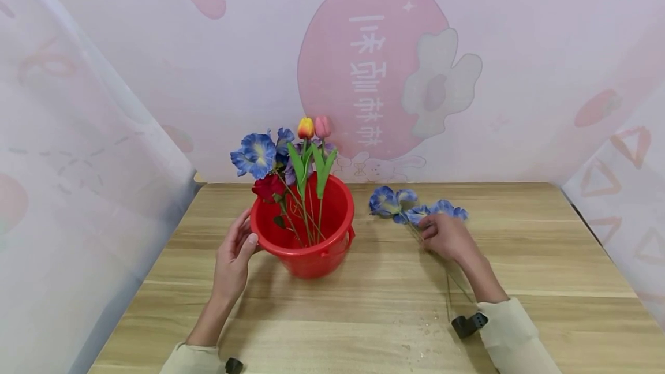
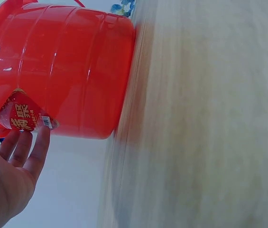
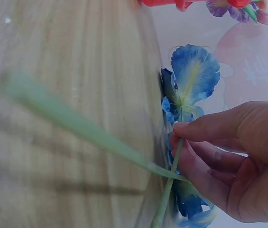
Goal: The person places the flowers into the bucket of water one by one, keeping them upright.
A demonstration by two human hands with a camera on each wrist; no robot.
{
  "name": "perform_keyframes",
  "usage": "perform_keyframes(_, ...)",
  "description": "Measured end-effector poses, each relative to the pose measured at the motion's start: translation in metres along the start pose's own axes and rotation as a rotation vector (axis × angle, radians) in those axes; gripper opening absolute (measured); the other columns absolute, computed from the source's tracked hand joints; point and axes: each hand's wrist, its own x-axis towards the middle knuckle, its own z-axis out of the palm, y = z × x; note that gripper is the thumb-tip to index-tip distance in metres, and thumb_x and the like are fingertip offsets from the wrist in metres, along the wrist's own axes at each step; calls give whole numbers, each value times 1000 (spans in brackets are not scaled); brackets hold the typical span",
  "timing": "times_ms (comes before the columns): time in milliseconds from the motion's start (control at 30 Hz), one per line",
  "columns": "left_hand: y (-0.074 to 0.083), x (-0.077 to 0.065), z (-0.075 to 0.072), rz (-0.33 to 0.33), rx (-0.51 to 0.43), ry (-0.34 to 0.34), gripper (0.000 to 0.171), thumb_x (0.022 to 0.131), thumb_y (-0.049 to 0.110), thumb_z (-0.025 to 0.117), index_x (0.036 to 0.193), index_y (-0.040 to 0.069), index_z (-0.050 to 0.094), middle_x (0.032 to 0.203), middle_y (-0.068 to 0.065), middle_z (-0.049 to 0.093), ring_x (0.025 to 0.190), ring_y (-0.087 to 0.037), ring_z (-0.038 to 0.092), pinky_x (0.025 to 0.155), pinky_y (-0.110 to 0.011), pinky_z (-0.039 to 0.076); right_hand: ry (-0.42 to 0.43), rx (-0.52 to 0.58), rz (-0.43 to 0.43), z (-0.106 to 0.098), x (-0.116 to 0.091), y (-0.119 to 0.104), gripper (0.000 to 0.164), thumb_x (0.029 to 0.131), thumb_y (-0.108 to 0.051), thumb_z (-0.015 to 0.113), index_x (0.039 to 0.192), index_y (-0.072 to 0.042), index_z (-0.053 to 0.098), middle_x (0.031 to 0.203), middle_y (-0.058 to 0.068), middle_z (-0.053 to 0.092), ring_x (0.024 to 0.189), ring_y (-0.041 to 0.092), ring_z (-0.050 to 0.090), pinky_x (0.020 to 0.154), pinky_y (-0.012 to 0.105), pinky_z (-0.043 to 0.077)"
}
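Note:
My left hand (image 1: pixel 232 261) rests against the left side of a red bucket (image 1: pixel 312 261), its fairly straight fingers (image 2: pixel 38 149) touching the wall beside a red label (image 2: pixel 27 114). Artificial flowers stand in the bucket: a blue iris (image 1: pixel 257 154), a red rose (image 1: pixel 268 187), an orange-yellow tulip (image 1: pixel 306 127), a pink tulip (image 1: pixel 322 126) and purple blooms. To the right, my right hand (image 1: pixel 447 237) pinches the green stem (image 3: pixel 175 159) of a blue iris (image 3: pixel 193 78) between thumb and fingers. Another green stem (image 3: pixel 77 118) crosses it, and more blue petals (image 1: pixel 447 208) show behind the hand.
Both things are on a wooden table (image 1: pixel 332 328) with small clear specks (image 1: pixel 421 333) near its front. A pale printed curtain (image 1: pixel 249 62) rises behind the far edge. The bucket's red handle (image 1: pixel 349 240) hangs down on its right side.

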Motion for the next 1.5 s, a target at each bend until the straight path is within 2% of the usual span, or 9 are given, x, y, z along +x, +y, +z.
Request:
perform_keyframes(200, 0, 0, 0, -3, 0, 5, 53, 109, 2, 53, 162, 11, 48, 144, -9, 66, 119, -12, 72, 89, -22, 64, 65, 28, -32, -5, -2, -4, 33, 87, 3, 69, 120, 3, 76, 100, 14, 83, 96, 30, 80, 92, 51, 63)
perform_keyframes(333, 0, -1, 0, -2, -5, 6, 53, 109, 1, 53, 162, 10, 48, 143, -6, 67, 119, -12, 72, 89, -22, 64, 83, 82, -26, -9, -4, -8, 32, 91, 1, 69, 123, 2, 75, 105, 17, 82, 98, 31, 80, 93, 51, 64)
perform_keyframes(500, 0, -2, -1, 3, -5, 7, 53, 109, 1, 52, 162, 10, 48, 143, -4, 67, 120, -12, 72, 89, -22, 65, 114, 152, -47, -13, -6, -13, 35, 93, 0, 71, 127, 5, 73, 109, 20, 81, 99, 33, 80, 88, 46, 66)
perform_keyframes(900, 0, -3, -1, -10, 15, 7, 54, 110, 2, 53, 162, 12, 48, 143, -2, 67, 119, -11, 72, 89, -22, 65, 209, 190, -83, -22, -19, -32, 31, 97, -3, 73, 128, 1, 74, 113, 20, 80, 100, 34, 78, 85, 41, 66)
perform_keyframes(967, 0, -3, -1, -15, 19, 7, 54, 110, 3, 53, 162, 13, 48, 143, -1, 67, 119, -10, 72, 89, -22, 65, 221, 205, -89, -24, -22, -35, 32, 97, -3, 74, 129, 1, 74, 114, 21, 80, 101, 34, 78, 83, 39, 66)
perform_keyframes(1200, 0, -3, -1, -10, 20, 5, 54, 110, 3, 53, 162, 13, 48, 143, -3, 66, 120, -12, 72, 89, -22, 64, 250, 281, -97, -28, -27, -43, 35, 97, -2, 74, 132, 3, 72, 116, 22, 78, 105, 38, 77, 72, 18, 60)
perform_keyframes(1400, 0, -2, 0, -1, 12, 4, 54, 110, 2, 53, 162, 12, 47, 142, -1, 67, 119, -11, 72, 89, -22, 64, 288, 334, -109, -29, -28, -47, 33, 96, -1, 75, 130, 1, 73, 115, 22, 79, 106, 35, 77, 72, 16, 59)
perform_keyframes(1500, 0, -2, 1, -2, 14, 4, 54, 109, 2, 53, 162, 12, 47, 141, 1, 67, 118, -9, 71, 89, -22, 65, 312, 370, -112, -28, -28, -51, 32, 96, -1, 75, 128, 0, 74, 116, 22, 79, 103, 25, 78, 72, 15, 59)
